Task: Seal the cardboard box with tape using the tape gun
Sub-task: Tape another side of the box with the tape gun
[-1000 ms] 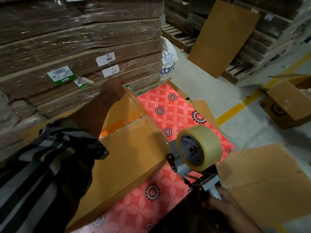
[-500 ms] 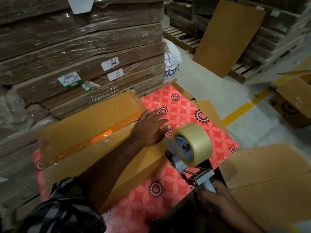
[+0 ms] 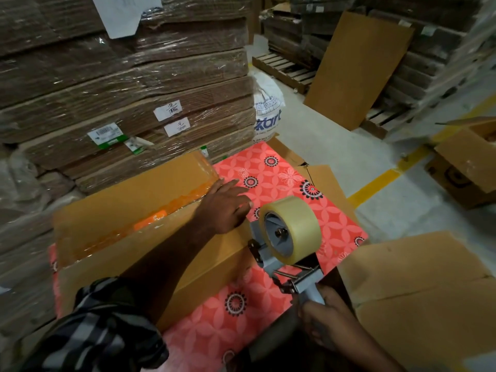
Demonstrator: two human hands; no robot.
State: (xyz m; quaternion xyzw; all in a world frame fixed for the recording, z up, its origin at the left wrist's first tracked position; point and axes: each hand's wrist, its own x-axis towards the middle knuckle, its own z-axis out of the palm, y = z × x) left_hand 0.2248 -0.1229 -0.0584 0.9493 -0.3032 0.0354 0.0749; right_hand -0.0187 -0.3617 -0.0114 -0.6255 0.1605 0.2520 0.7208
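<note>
A long brown cardboard box (image 3: 115,210) lies on a pink floral table cover (image 3: 284,178). Clear tape runs along its top seam, where an orange strip shows through the gap. My left hand (image 3: 225,208) rests flat with fingers spread on the box's right end, next to the seam. My right hand (image 3: 322,318) grips the handle of a grey tape gun (image 3: 281,253), which carries a roll of clear tape (image 3: 292,226). The gun's front sits against the right end of the box, just right of my left hand.
Shrink-wrapped stacks of flat cardboard (image 3: 120,98) stand right behind the table. A white printed sack (image 3: 268,114) sits at their corner. Flat cardboard sheets (image 3: 418,296) lie at the right. An open box (image 3: 467,162) and a yellow floor line (image 3: 375,181) are beyond.
My left hand came back from the box's far side and settled flat on the box's right end. The tape gun stayed close to the box end.
</note>
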